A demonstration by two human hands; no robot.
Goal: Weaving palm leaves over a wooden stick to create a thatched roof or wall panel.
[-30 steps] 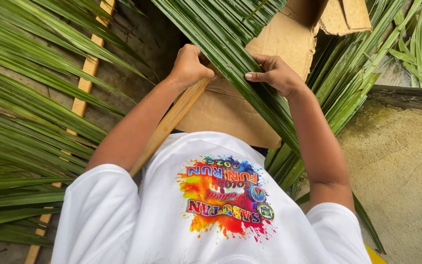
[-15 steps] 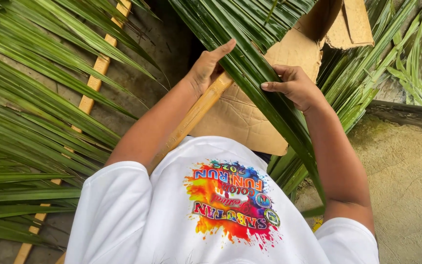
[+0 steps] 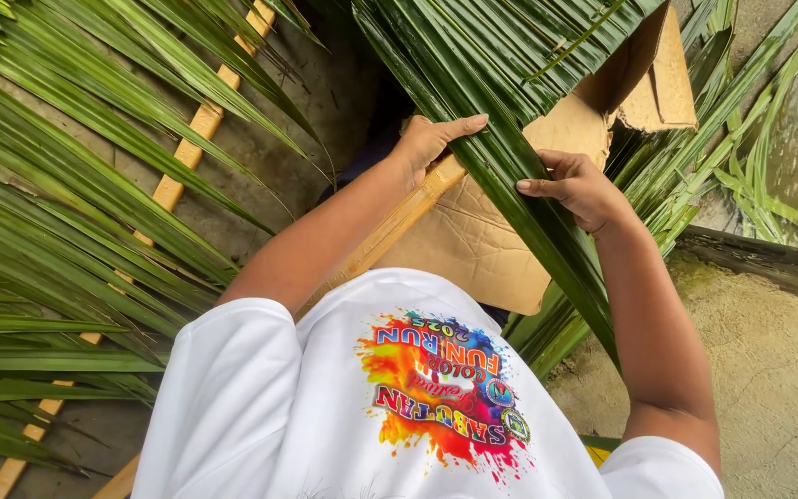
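A palm frond with long green leaflets (image 3: 510, 120) lies across a sheet of brown cardboard (image 3: 473, 249) in front of me. Its tan midrib (image 3: 399, 222) runs under my left forearm. My left hand (image 3: 431, 139) lies over the leaflets where they meet the midrib, fingers stretched to the right and pressing on them. My right hand (image 3: 576, 188) is curled around a band of the same leaflets a little lower and to the right. My white shirt with a colourful print (image 3: 436, 397) fills the bottom of the view.
A second palm frond with a pale midrib (image 3: 173, 185) spreads over the ground on the left. More leaflets (image 3: 750, 139) hang at the right by a wet surface. A dark ledge (image 3: 768, 263) borders rough concrete ground (image 3: 787, 388) at the lower right.
My left hand left the midrib and stretched its fingers rightward over the leaflets. My right hand slid slightly down and closed tighter on the leaflets.
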